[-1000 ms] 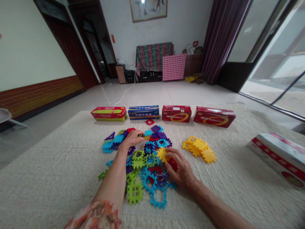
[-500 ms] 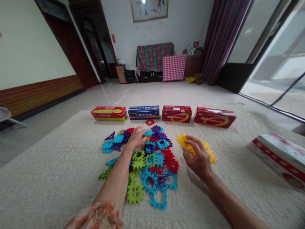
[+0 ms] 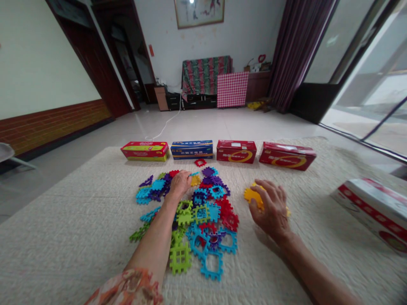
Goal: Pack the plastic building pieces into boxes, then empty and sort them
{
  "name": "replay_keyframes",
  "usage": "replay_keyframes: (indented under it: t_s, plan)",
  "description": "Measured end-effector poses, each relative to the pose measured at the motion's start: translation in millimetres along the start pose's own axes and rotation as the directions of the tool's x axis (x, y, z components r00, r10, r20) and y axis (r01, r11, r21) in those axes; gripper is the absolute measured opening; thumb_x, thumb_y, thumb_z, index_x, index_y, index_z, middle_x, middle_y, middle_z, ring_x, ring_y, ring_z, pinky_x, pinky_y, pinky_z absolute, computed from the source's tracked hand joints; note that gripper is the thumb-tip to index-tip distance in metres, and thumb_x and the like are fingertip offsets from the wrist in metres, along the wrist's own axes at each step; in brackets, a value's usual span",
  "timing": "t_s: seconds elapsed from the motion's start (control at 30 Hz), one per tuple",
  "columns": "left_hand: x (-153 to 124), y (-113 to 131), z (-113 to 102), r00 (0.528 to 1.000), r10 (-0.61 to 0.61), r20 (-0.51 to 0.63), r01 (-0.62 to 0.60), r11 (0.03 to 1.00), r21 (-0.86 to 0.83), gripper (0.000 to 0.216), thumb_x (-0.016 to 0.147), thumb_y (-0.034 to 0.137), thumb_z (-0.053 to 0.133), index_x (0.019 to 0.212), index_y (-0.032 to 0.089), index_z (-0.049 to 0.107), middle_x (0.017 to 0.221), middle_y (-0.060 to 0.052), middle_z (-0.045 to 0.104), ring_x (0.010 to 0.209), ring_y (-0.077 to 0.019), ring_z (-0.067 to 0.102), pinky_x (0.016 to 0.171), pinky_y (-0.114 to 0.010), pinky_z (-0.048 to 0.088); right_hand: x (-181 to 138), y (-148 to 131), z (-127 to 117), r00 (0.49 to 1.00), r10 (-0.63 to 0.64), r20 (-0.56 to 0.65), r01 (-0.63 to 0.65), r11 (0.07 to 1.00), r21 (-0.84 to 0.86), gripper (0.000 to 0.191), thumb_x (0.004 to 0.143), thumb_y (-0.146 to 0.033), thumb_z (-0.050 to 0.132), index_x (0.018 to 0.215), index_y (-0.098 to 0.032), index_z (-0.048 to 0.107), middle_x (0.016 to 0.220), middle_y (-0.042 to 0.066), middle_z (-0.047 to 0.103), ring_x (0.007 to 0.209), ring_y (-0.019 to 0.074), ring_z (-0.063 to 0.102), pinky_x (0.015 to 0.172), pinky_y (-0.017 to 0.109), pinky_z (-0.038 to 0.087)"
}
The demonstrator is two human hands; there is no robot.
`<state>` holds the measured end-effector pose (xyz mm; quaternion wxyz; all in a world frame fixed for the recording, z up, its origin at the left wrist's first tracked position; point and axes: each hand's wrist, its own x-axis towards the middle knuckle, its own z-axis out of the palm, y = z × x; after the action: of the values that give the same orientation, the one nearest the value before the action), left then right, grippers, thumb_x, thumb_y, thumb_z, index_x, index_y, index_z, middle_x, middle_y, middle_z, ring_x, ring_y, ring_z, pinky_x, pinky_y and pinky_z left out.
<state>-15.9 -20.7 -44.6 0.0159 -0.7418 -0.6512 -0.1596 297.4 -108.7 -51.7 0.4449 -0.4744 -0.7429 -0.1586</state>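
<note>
A heap of plastic interlocking puzzle pieces [image 3: 203, 212] in blue, green, purple and red lies on the cream quilted mat [image 3: 79, 220]. My left hand [image 3: 180, 183] reaches to the heap's far side with its fingers curled shut, and a thin blue piece [image 3: 193, 173] sticks out of them; a yellow piece [image 3: 196, 180] lies right beside them. To the right, apart from the heap, is a small pile of yellow pieces [image 3: 252, 195]. My right hand [image 3: 270, 207] rests palm down on this pile, fingers spread, covering most of it.
Four flat boxes stand in a row at the mat's far edge: red-and-yellow [image 3: 144, 151], blue [image 3: 191, 149] and two red ones [image 3: 236, 151] [image 3: 288, 155]. One red piece [image 3: 200, 162] lies alone before them. A larger red-and-white box [image 3: 372, 207] sits at the right.
My right hand carried a yellow piece from the mixed heap over to the yellow pile and now lies flat on it. My left hand's fingers closed at the heap's far side.
</note>
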Motion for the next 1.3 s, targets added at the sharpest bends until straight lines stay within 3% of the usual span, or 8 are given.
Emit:
replay_keyframes:
  t_s: [0.1, 0.27, 0.67, 0.73, 0.83, 0.97, 1.1, 1.3]
  plan:
    - [1.3, -1.7, -4.0, 0.996, -0.077, -0.035, 0.079, 0.996, 0.037, 0.031, 0.089, 0.017, 0.042, 0.097, 0.017, 0.072, 0.1, -0.009, 0.071, 0.1, -0.0208, 0.064, 0.093, -0.029, 0.046, -5.3, -21.8, 4.8, 0.985, -0.127, 0.114, 0.097, 0.966, 0.239, 0.034, 0.08, -0.008, 0.053, 0.109, -0.025, 0.057, 0.117, 0.009, 0.062, 0.111, 0.028, 0.056, 0.098, 0.052, 0.042]
    - [2.8, -8.4, -9.9, 0.98, -0.176, -0.089, 0.182, 0.981, 0.067, 0.033, 0.089, 0.02, 0.043, 0.105, 0.019, 0.072, 0.104, -0.009, 0.072, 0.099, -0.021, 0.065, 0.091, -0.028, 0.046, -13.4, -37.5, 7.2, 0.92, -0.183, 0.346, 0.034, 0.918, 0.394, 0.036, 0.083, -0.008, 0.051, 0.115, -0.023, 0.056, 0.121, 0.01, 0.061, 0.11, 0.0261, 0.056, 0.095, 0.049, 0.046]
    - [-6.1, -34.3, -43.5, 0.904, -0.392, -0.172, 0.413, 0.905, 0.102, 0.042, 0.082, 0.012, 0.046, 0.118, 0.012, 0.067, 0.113, -0.018, 0.069, 0.109, -0.0305, 0.063, 0.092, -0.039, 0.048, -19.2, -28.8, 15.9, 0.928, -0.116, 0.355, -0.028, 0.926, 0.376, 0.032, 0.086, -0.009, 0.049, 0.113, -0.022, 0.06, 0.121, 0.01, 0.062, 0.11, 0.024, 0.059, 0.092, 0.044, 0.051]
    - [-5.2, -26.7, -45.8, 0.929, -0.32, -0.183, 0.342, 0.934, 0.102, 0.045, 0.082, 0.012, 0.047, 0.124, 0.013, 0.063, 0.123, -0.017, 0.064, 0.118, -0.0295, 0.058, 0.1, -0.039, 0.044, -19.4, -28.9, 15.7, 0.926, -0.115, 0.359, -0.032, 0.924, 0.38, 0.032, 0.086, -0.009, 0.049, 0.113, -0.023, 0.059, 0.121, 0.01, 0.062, 0.11, 0.0239, 0.059, 0.092, 0.044, 0.051]
    - [-2.2, -9.6, -42.3, 0.991, -0.092, -0.096, 0.099, 0.993, 0.065, 0.045, 0.082, 0.013, 0.048, 0.125, 0.013, 0.061, 0.131, -0.012, 0.061, 0.125, -0.0234, 0.053, 0.11, -0.032, 0.037, -19.4, -28.7, 15.6, 0.923, -0.116, 0.367, -0.036, 0.923, 0.382, 0.03, 0.087, -0.01, 0.049, 0.112, -0.023, 0.059, 0.121, 0.009, 0.062, 0.11, 0.0238, 0.059, 0.093, 0.044, 0.051]
    - [-1.5, 12.5, -30.8, 0.986, 0.107, 0.124, -0.11, 0.994, 0.017, 0.046, 0.079, 0.021, 0.057, 0.124, 0.013, 0.059, 0.134, -0.013, 0.058, 0.129, -0.0239, 0.049, 0.113, -0.033, 0.033, -19.0, -27.9, 15.6, 0.924, -0.124, 0.362, -0.03, 0.921, 0.389, 0.031, 0.086, -0.009, 0.049, 0.112, -0.022, 0.06, 0.121, 0.01, 0.062, 0.11, 0.0238, 0.059, 0.093, 0.044, 0.05]
    - [-3.3, 18.4, -21.7, 0.962, 0.115, 0.248, -0.122, 0.993, 0.012, 0.051, 0.078, 0.026, 0.059, 0.128, 0.015, 0.055, 0.136, -0.013, 0.056, 0.132, -0.0287, 0.045, 0.11, -0.041, 0.036, -18.1, -28.9, 14.4, 0.922, -0.126, 0.365, -0.03, 0.919, 0.393, 0.031, 0.085, -0.008, 0.049, 0.11, -0.022, 0.06, 0.12, 0.01, 0.062, 0.109, 0.0238, 0.058, 0.093, 0.044, 0.05]
    - [-3.3, 10.7, -12.4, 0.959, 0.135, 0.251, -0.131, 0.991, -0.032, 0.059, 0.08, 0.021, 0.053, 0.139, 0.018, 0.046, 0.15, -0.011, 0.042, 0.139, -0.0277, 0.036, 0.113, -0.042, 0.033, -17.7, -30.9, 14.2, 0.924, -0.112, 0.366, -0.047, 0.916, 0.399, 0.03, 0.084, -0.007, 0.05, 0.108, -0.021, 0.061, 0.119, 0.009, 0.062, 0.109, 0.0226, 0.058, 0.095, 0.043, 0.048]
